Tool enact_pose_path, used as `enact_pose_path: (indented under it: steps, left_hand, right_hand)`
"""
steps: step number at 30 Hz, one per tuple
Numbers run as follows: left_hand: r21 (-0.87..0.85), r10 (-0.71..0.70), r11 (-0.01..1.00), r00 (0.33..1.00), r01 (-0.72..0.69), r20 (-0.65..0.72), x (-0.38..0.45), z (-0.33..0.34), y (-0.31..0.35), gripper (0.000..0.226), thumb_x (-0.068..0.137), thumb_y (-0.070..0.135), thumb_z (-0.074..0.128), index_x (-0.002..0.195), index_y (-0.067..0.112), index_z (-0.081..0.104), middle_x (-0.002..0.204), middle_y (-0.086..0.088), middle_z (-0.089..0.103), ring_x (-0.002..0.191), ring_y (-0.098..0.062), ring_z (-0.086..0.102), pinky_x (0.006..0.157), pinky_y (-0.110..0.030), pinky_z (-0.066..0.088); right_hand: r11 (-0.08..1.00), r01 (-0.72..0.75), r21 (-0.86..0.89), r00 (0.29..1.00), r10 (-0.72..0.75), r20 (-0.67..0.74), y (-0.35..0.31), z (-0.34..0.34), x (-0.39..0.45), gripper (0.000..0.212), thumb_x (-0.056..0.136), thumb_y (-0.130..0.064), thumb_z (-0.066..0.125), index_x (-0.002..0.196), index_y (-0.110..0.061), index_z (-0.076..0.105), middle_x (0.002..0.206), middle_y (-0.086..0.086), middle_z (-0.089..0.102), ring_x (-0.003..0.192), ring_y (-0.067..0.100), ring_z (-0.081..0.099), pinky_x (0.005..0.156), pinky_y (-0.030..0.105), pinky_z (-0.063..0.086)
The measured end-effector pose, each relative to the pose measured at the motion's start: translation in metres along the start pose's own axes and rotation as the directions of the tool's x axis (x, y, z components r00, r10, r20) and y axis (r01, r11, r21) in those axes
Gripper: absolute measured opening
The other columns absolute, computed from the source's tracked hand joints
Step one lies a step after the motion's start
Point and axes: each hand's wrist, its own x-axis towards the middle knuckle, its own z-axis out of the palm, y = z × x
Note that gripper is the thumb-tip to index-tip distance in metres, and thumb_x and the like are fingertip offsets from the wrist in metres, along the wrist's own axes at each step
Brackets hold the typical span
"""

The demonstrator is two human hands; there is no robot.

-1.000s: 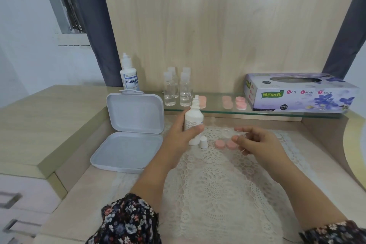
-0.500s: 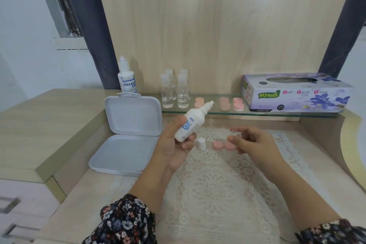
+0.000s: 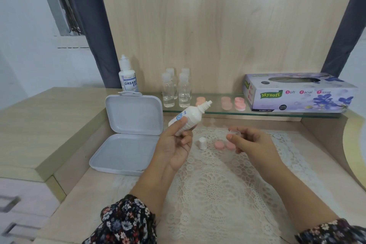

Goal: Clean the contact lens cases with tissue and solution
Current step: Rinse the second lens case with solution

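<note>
Left hand (image 3: 174, 144) grips a white solution bottle (image 3: 188, 118), uncapped, tilted with its nozzle up and to the right. Right hand (image 3: 251, 144) pinches a small clear lens case (image 3: 234, 132) between thumb and fingers. On the lace mat (image 3: 213, 188): a white cap (image 3: 202, 143), upright, and two pink lids (image 3: 224, 145) just beside it (the right one partly hidden by the thumb). An open grey box (image 3: 128, 134) lies left of the mat. On the glass shelf (image 3: 213, 112): four clear bottles (image 3: 177, 90), pink cases (image 3: 233, 103), a tissue box (image 3: 299, 93). A larger bottle (image 3: 127, 77) stands at the far left.
</note>
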Motion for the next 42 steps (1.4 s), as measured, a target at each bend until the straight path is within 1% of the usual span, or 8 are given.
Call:
enact_pose_path:
  steps: [3, 6, 11, 19, 25, 29, 34, 42]
  left_hand:
    - [0.042, 0.027, 0.999, 0.999, -0.026, -0.026, 0.0, 0.0, -0.001, 0.041, 0.072, 0.02, 0.07, 0.109, 0.007, 0.058, 0.075, -0.015, 0.058, 0.044, -0.006, 0.037, 0.035, -0.013, 0.032]
    - [0.052, 0.006, 0.999, 0.997, -0.002, -0.075, -0.001, 0.001, -0.001, 0.031, 0.071, 0.031, 0.072, 0.091, 0.01, 0.061, 0.062, -0.005, 0.048, 0.043, -0.008, 0.032, 0.037, -0.014, 0.025]
    - [-0.054, 0.045, 0.997, 0.994, -0.051, -0.097, -0.002, 0.003, -0.001, 0.023, 0.069, 0.019, 0.073, 0.087, 0.011, 0.062, 0.07, -0.002, 0.049, 0.054, -0.006, 0.031, 0.041, -0.014, 0.026]
    - [-0.024, -0.056, 0.998, 0.994, 0.054, -0.093, -0.004, 0.004, -0.004, 0.047, 0.067, 0.027, 0.074, 0.107, 0.008, 0.059, 0.08, -0.009, 0.058, 0.048, -0.011, 0.047, 0.033, -0.016, 0.035]
    - [0.035, 0.008, 0.999, 0.99, -0.003, -0.138, -0.005, 0.009, -0.008, 0.028, 0.065, 0.019, 0.076, 0.086, 0.008, 0.061, 0.07, -0.005, 0.059, 0.044, -0.006, 0.038, 0.035, -0.013, 0.033]
    - [0.07, 0.027, 0.997, 0.985, -0.015, -0.17, -0.004, 0.009, -0.008, 0.014, 0.079, 0.014, 0.072, 0.078, 0.009, 0.059, 0.059, -0.003, 0.061, 0.04, -0.006, 0.032, 0.035, -0.013, 0.029]
    - [0.145, 0.066, 0.988, 0.988, -0.045, -0.142, -0.005, 0.01, -0.007, 0.017, 0.081, 0.022, 0.072, 0.082, 0.011, 0.06, 0.057, 0.0, 0.056, 0.041, -0.007, 0.033, 0.036, -0.015, 0.03]
    - [0.291, 0.162, 0.946, 0.986, -0.146, -0.034, -0.004, 0.008, -0.008, 0.044, 0.068, 0.037, 0.075, 0.097, 0.009, 0.057, 0.071, -0.003, 0.055, 0.045, -0.008, 0.037, 0.037, -0.018, 0.031]
  right_hand:
    - [1.0, -0.004, -0.005, 1.0, 0.004, 0.003, 0.001, 0.001, 0.0, 0.021, 0.083, -0.014, 0.072, 0.103, -0.019, 0.071, 0.069, 0.007, 0.051, 0.054, 0.01, 0.052, 0.06, 0.015, 0.049]
    - [1.0, -0.008, -0.014, 1.0, 0.008, 0.006, 0.001, 0.004, -0.001, 0.021, 0.082, -0.015, 0.073, 0.102, -0.02, 0.071, 0.068, 0.004, 0.053, 0.054, 0.009, 0.052, 0.059, 0.013, 0.049]
    - [1.0, -0.007, -0.014, 1.0, 0.007, 0.013, 0.001, 0.006, -0.002, 0.02, 0.082, -0.014, 0.074, 0.1, -0.02, 0.071, 0.067, 0.001, 0.055, 0.055, 0.01, 0.052, 0.058, 0.012, 0.048]
    - [1.0, -0.002, -0.009, 1.0, 0.002, 0.02, -0.001, 0.008, -0.004, 0.02, 0.082, -0.012, 0.073, 0.1, -0.02, 0.071, 0.068, 0.003, 0.054, 0.056, 0.009, 0.052, 0.058, 0.011, 0.048]
    - [1.0, -0.007, -0.01, 1.0, 0.008, 0.02, -0.002, 0.009, -0.004, 0.019, 0.081, -0.012, 0.074, 0.099, -0.018, 0.071, 0.067, 0.001, 0.056, 0.055, 0.009, 0.052, 0.057, 0.011, 0.048]
    - [1.0, -0.013, -0.008, 1.0, 0.013, 0.025, -0.001, 0.009, -0.005, 0.019, 0.081, -0.012, 0.074, 0.099, -0.018, 0.071, 0.069, 0.003, 0.056, 0.059, 0.014, 0.051, 0.058, 0.012, 0.048]
    - [1.0, -0.014, -0.011, 0.999, 0.015, 0.039, -0.002, 0.01, -0.006, 0.016, 0.08, -0.011, 0.074, 0.094, -0.02, 0.072, 0.065, 0.0, 0.056, 0.058, 0.012, 0.051, 0.058, 0.012, 0.047]
    - [1.0, -0.014, -0.012, 0.999, 0.015, 0.045, -0.003, 0.012, -0.007, 0.016, 0.08, -0.01, 0.074, 0.093, -0.019, 0.071, 0.058, -0.009, 0.055, 0.053, 0.006, 0.051, 0.057, 0.011, 0.047]
